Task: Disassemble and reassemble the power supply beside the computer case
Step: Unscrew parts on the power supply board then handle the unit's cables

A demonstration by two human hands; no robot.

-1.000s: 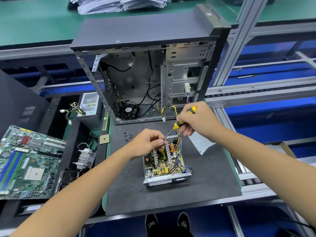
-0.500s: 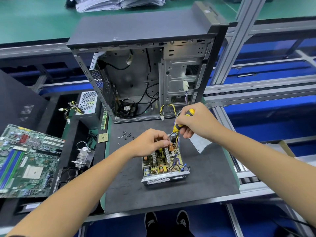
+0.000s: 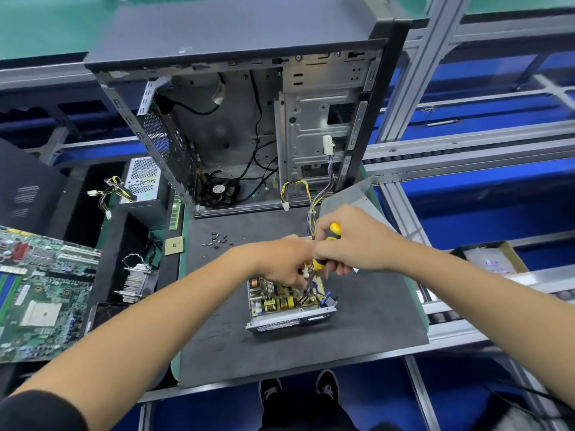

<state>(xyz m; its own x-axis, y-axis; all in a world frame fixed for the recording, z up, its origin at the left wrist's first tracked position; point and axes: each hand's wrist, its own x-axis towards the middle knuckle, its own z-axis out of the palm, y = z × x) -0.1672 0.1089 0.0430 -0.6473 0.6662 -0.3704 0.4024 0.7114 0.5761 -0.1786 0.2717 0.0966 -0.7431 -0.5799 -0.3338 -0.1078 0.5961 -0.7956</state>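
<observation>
right hand (image 3: 357,244) grips screwdriver (image 3: 326,247) | left hand (image 3: 280,262) fingers curled into open power supply (image 3: 289,303), hold unclear

- The scene is lit brightly and evenly from overhead; only soft, faint shadows are cast on the dark mat (image 3: 357,331).
- A mild sheen is seen on the computer case (image 3: 236,29) top.
- Straight frame rails are bent by wide-angle distortion at the edges.
- Slight softness is noted throughout.

Green bench (image 3: 37,32), aluminium rails (image 3: 466,150) — blue floor (image 3: 466,197)
</observation>
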